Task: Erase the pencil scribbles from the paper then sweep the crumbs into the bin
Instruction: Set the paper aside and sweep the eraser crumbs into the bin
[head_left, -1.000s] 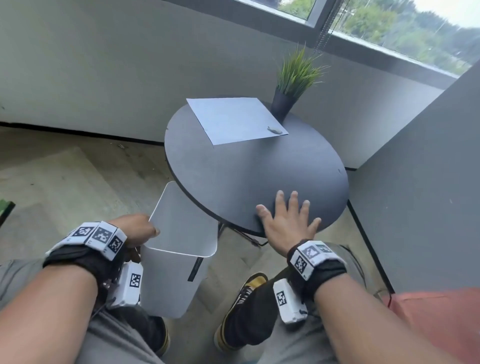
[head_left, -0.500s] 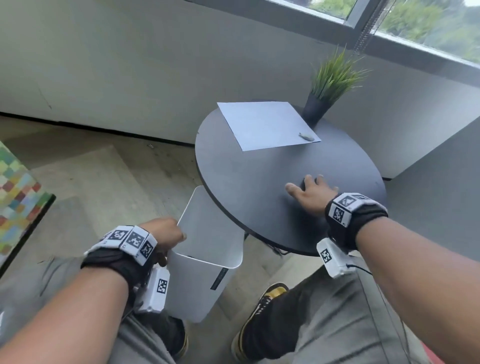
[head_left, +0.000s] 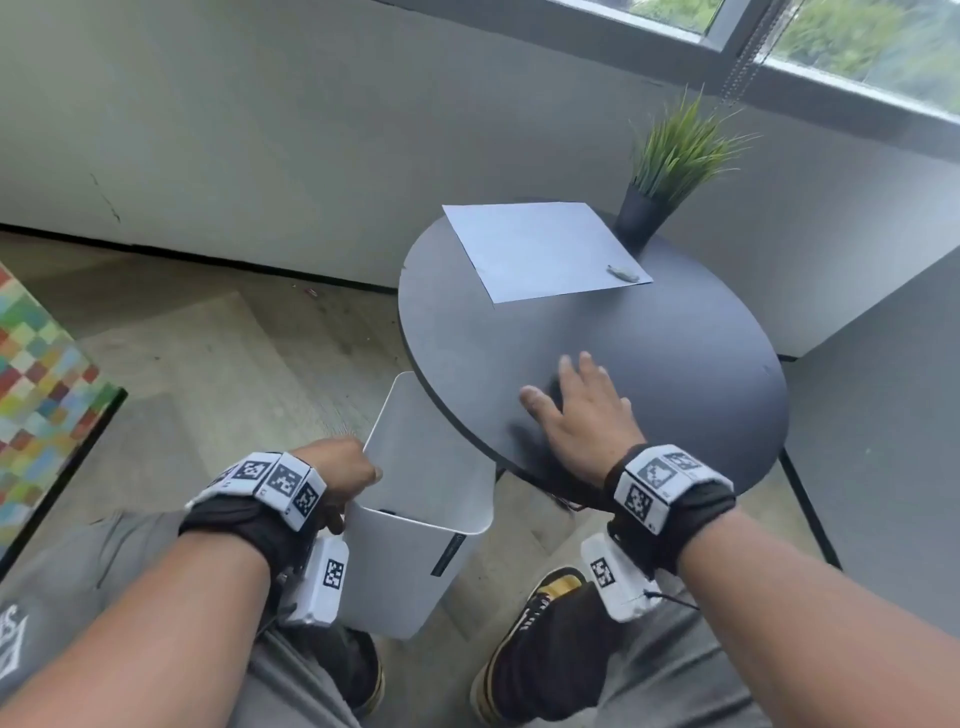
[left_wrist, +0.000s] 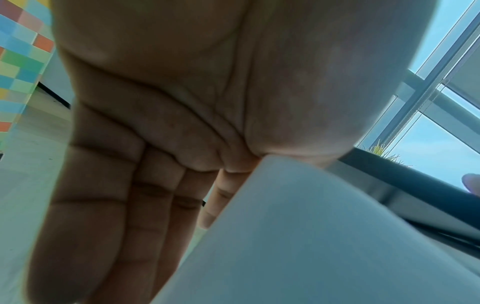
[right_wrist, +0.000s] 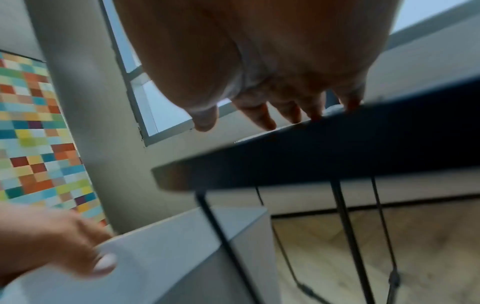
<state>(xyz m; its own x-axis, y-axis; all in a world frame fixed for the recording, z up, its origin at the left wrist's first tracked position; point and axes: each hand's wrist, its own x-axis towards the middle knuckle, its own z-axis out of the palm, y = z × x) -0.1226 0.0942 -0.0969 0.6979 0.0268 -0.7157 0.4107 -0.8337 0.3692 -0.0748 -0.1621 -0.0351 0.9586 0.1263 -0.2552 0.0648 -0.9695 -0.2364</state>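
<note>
A white sheet of paper (head_left: 540, 249) lies at the far side of the round black table (head_left: 665, 343), with a small grey eraser (head_left: 623, 273) on its right corner. My right hand (head_left: 582, 410) rests flat on the tabletop near the front left edge, fingers straight and spread. Just below that edge a white bin (head_left: 426, 499) is tipped towards the table. My left hand (head_left: 340, 465) grips its rim, thumb inside and fingers (left_wrist: 116, 205) along the outer wall (left_wrist: 311, 236). Crumbs are too small to make out.
A potted green plant (head_left: 675, 150) stands at the table's far edge beside the paper. Thin black table legs (right_wrist: 345, 226) run down behind the bin. A multicoloured checked panel (head_left: 36, 384) is at the left, a grey wall and window behind. My shoes (head_left: 540, 644) are under the table.
My right hand left the table's near edge, moved farther onto the top and slid left towards the side over the bin. My left hand kept hold of the bin.
</note>
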